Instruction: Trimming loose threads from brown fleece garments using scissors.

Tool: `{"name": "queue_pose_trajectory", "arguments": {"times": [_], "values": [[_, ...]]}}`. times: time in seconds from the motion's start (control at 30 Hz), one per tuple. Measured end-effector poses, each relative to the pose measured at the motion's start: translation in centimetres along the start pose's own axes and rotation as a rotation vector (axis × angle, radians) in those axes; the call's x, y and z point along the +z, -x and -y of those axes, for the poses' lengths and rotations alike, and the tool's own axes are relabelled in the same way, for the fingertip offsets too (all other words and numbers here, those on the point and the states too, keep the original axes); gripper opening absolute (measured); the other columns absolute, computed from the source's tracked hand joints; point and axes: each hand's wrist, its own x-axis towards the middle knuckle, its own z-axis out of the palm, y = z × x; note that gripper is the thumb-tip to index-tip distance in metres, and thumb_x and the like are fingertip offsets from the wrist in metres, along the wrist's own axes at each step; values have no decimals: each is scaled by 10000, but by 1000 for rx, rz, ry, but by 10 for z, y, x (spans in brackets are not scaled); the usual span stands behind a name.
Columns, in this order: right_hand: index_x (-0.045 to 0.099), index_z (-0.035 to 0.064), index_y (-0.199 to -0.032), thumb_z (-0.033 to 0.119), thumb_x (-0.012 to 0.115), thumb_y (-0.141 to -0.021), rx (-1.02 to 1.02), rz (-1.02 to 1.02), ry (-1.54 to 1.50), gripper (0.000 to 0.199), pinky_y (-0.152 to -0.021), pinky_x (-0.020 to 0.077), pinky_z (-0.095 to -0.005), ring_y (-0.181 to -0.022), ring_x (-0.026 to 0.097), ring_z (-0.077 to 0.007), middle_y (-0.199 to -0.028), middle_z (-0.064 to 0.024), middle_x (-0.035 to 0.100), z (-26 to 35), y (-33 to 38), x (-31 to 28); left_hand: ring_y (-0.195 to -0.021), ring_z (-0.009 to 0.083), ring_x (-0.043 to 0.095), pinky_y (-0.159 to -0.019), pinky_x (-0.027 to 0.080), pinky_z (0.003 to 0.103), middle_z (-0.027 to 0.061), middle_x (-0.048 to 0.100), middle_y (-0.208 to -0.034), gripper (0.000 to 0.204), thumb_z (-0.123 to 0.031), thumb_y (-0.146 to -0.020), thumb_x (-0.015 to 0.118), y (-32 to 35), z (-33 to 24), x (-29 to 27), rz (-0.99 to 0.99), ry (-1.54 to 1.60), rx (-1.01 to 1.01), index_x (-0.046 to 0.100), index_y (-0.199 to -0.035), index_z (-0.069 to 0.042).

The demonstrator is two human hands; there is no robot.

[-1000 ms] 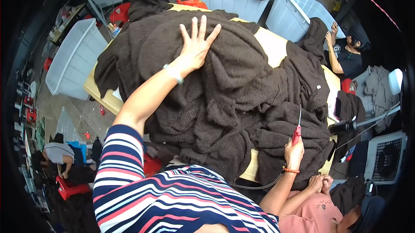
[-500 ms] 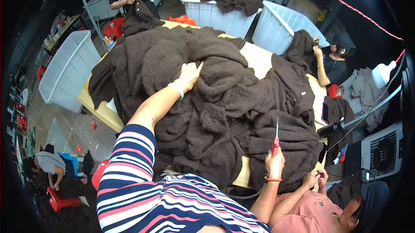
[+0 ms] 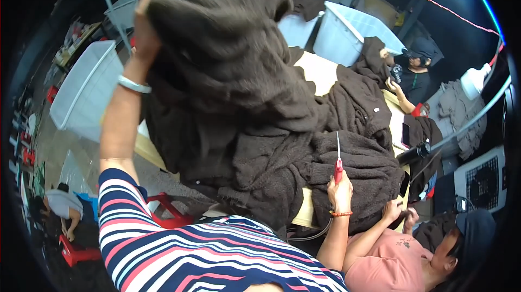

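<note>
High at the upper left, my left hand (image 3: 146, 23) is closed on a dark brown knitted garment (image 3: 217, 26), which hangs in a thick, blurred mass above the table. The cloth hides part of the fingers. Lower right, my right hand (image 3: 340, 195) grips a red-handled tool (image 3: 338, 171) with a long thin metal tip pointing away from me. A heap of brown knitwear (image 3: 266, 162) spreads beneath both hands. More of it, in loose folds (image 3: 358, 156), lies just beyond the tool.
A yellowish table (image 3: 320, 72) shows between the garments. Pale plastic bins (image 3: 87, 88) stand left and behind. One co-worker in pink (image 3: 391, 259) sits close at my right; another (image 3: 415, 72) handles brown cloth at the far right. A lamp (image 3: 475, 80) hangs there, and a red stool (image 3: 168, 213) stands at left.
My left hand has gone from lying on the heap to up at the left, lifting a brown garment. My right hand, still holding the tool, has shifted slightly left.
</note>
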Motion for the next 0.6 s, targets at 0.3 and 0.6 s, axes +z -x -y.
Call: {"name": "queue_pose_trajectory", "arguments": {"times": [0.3, 0.6], "values": [[597, 0, -1085, 103, 627, -874, -352, -31, -118, 237, -646, 498, -394, -627, 624, -292, -729, -168, 629, 8, -28, 49, -1072, 209, 605, -907, 486, 343, 127, 624, -1195, 414, -218, -916, 615, 63, 31, -307, -325, 86, -353, 541, -1271, -19], [548, 0, -1254, 67, 543, -888, -346, 278, -31, 372, -733, 495, -377, -726, 610, -281, -858, -173, 644, 31, -134, 106, -1036, 222, 614, -878, 494, 357, 129, 637, -1154, 379, -223, -925, 593, 149, -101, -528, -503, -693, -402, 561, -1240, -13]]}}
